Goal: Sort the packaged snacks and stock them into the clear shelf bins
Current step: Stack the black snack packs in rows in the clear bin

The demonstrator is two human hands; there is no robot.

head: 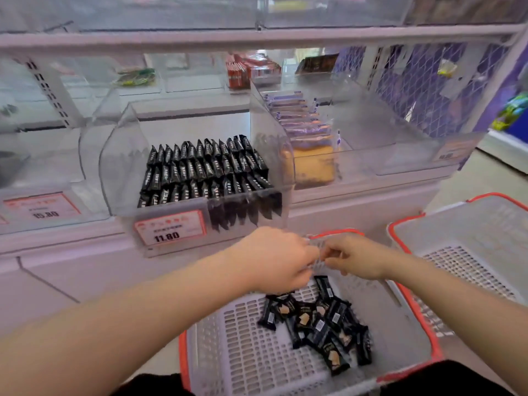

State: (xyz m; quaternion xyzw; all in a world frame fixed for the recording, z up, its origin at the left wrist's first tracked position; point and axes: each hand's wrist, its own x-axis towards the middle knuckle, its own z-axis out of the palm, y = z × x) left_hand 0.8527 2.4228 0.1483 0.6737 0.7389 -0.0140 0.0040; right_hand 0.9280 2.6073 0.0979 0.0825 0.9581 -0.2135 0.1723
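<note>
The centre clear bin (197, 178) holds rows of black snack packets, a loose pile (320, 321) remains in the lower-centre basket (411, 307), and left hand (274, 260) and right hand (355, 257) meet above it with curled fingers, contents indiscernible.

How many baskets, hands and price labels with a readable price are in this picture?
Baskets: 2 (near basket, right basket)
Hands: 2 (left hand, right hand)
Readable price labels: 2 (15.80 label, 11.80 label)
Total: 6
</note>
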